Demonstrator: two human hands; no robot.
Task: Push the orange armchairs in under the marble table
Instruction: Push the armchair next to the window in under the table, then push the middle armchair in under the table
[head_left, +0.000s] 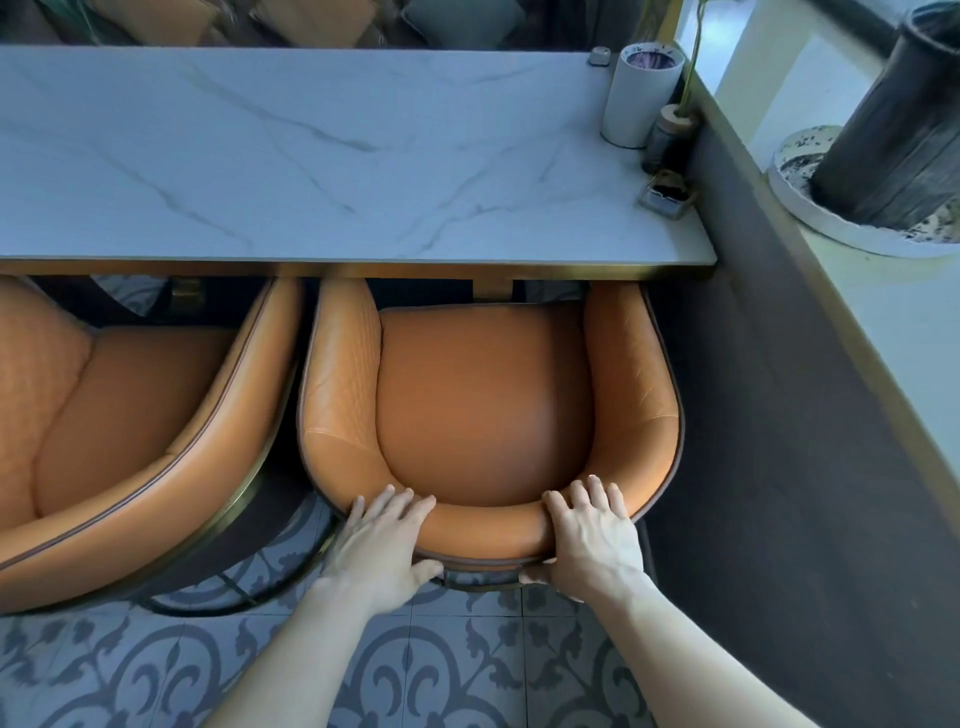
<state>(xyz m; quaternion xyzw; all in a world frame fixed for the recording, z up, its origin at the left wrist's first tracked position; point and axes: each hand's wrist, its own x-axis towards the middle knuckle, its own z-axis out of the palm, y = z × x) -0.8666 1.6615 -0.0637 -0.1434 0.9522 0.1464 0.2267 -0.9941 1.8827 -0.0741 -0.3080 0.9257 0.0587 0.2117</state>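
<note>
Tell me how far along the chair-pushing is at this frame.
Done: nothing is fully tucked. In hand: the left hand and right hand grip the backrest of the right armchair, whose arm fronts sit just under the marble table edge while most of its seat shows. Left: finishing it, then the left armchair, angled and mostly out.

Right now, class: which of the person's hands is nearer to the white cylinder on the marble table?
Right. The right hand grips the chair back more directly below the white cylinder; the left hand grips it farther left.
</note>
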